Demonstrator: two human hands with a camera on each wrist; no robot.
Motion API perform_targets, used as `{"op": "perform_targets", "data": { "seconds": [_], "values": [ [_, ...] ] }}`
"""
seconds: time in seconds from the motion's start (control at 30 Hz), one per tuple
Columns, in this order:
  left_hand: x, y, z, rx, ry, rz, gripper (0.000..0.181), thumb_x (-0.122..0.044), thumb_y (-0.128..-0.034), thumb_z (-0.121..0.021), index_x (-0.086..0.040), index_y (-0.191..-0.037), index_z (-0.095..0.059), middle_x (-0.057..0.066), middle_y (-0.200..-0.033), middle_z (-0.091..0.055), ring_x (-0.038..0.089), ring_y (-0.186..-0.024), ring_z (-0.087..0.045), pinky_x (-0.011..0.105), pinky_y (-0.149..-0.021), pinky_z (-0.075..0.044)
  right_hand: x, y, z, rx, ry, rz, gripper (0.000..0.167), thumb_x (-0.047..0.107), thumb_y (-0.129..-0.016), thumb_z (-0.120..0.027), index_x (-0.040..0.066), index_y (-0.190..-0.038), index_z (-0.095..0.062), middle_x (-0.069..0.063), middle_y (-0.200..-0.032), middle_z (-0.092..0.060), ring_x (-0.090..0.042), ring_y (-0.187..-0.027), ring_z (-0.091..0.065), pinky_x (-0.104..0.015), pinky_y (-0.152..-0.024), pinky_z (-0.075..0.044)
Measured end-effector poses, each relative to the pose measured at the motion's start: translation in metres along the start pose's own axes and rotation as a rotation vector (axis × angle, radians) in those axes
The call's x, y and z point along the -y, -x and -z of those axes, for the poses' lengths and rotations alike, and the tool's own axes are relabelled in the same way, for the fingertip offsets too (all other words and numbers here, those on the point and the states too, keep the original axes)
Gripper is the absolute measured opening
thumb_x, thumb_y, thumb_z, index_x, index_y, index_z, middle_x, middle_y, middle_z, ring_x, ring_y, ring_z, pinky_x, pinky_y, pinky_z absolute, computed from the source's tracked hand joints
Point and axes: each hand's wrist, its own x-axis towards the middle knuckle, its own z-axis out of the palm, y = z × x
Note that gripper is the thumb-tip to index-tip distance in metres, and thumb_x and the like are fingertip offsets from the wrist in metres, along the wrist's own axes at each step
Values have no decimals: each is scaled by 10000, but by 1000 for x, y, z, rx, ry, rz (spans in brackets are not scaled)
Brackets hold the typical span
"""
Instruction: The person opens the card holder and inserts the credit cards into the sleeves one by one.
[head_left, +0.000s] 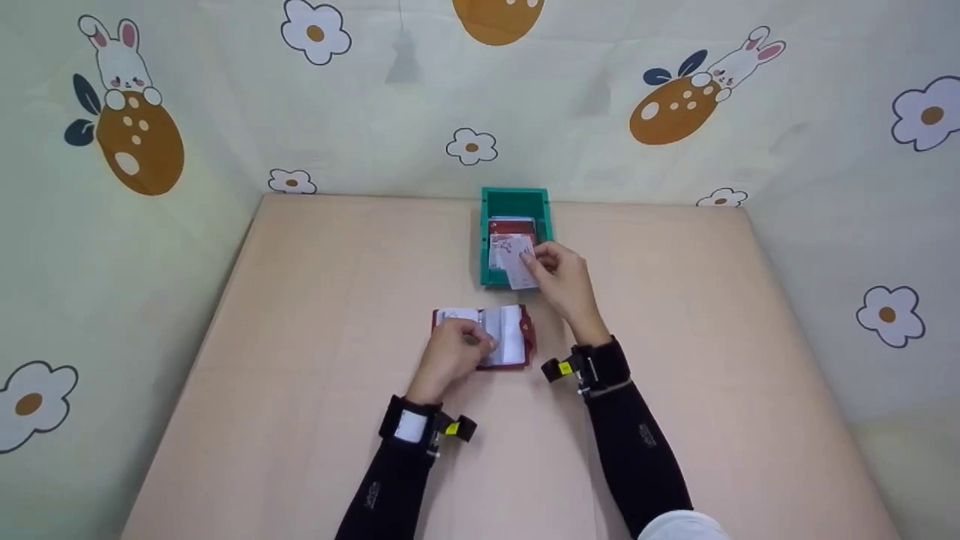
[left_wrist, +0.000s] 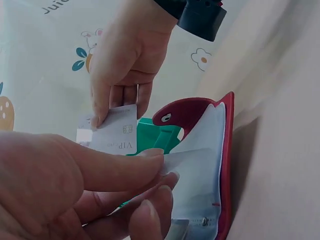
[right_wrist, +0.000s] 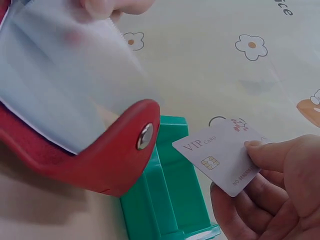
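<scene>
A red card holder (head_left: 512, 337) lies spread on the table, its clear plastic sleeves showing and its snap strap (right_wrist: 135, 145) on the right side. My left hand (head_left: 452, 349) is over its left half and pinches one clear sleeve (left_wrist: 192, 165) between thumb and fingers. Just behind, my right hand (head_left: 562, 281) holds a white VIP card (right_wrist: 222, 155) with a gold chip by one edge, thumb on its face. That card is above the near end of a green box (head_left: 485, 247), where more cards (head_left: 512, 226) lie, some red and some pale.
The green box stands at the table's back edge, close to the printed wall covering (head_left: 390, 112). A beige table surface (head_left: 322, 300) spreads out on both sides. Cameras are strapped to both wrists, such as the right wrist camera (head_left: 556, 369).
</scene>
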Motion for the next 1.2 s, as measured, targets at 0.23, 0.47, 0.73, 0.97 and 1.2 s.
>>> {"op": "perform_targets", "data": {
  "seconds": [0.23, 0.47, 0.73, 0.97, 1.2],
  "values": [
    [4, -3, 6, -27, 54, 39, 122, -64, -913, -794, -32, -1022, -749, 92, -881, -755, 136, -683, -644, 229, -590, -516, 2, 0, 1, 38, -1, -47, 185, 198, -1046, -732, 25, -1110, -749, -175, -1013, -815, -191, -872, -714, -202, -763, -542],
    [11, -4, 21, -32, 94, 64, 302, -70, -916, -813, -16, -1212, -792, 107, -889, -775, 134, -683, -642, 221, -588, -500, 11, 3, 2, 157, -60, -171, 446, 97, -1011, -740, 26, -1425, -592, -223, -1212, -753, -249, -959, -755, -272, -811, -627],
    [23, -6, 29, -114, 57, 88, 199, -208, -983, -771, -15, -1008, -811, 17, -792, -640, 123, -664, -565, 231, -576, -448, 22, 17, -1, 496, -75, -328, 407, 103, -1042, -672, -12, -1423, -588, -227, -1250, -738, -196, -934, -721, -278, -781, -651],
    [36, -9, 35, -143, -20, 93, 129, -170, -976, -755, -60, -912, -733, 23, -840, -619, 171, -786, -556, 263, -677, -420, 18, 22, -13, 559, 56, -418, 312, 59, -1022, -704, -34, -1308, -623, -226, -1192, -721, -197, -832, -741, -307, -767, -673],
    [39, -12, 39, -101, -36, 106, 89, -115, -980, -726, -39, -937, -705, 46, -870, -632, 183, -816, -575, 245, -689, -436, 8, 21, -24, 569, 72, -467, 300, 45, -1017, -714, -53, -1290, -637, -240, -1199, -721, -192, -831, -746, -288, -758, -670]
  ]
}}
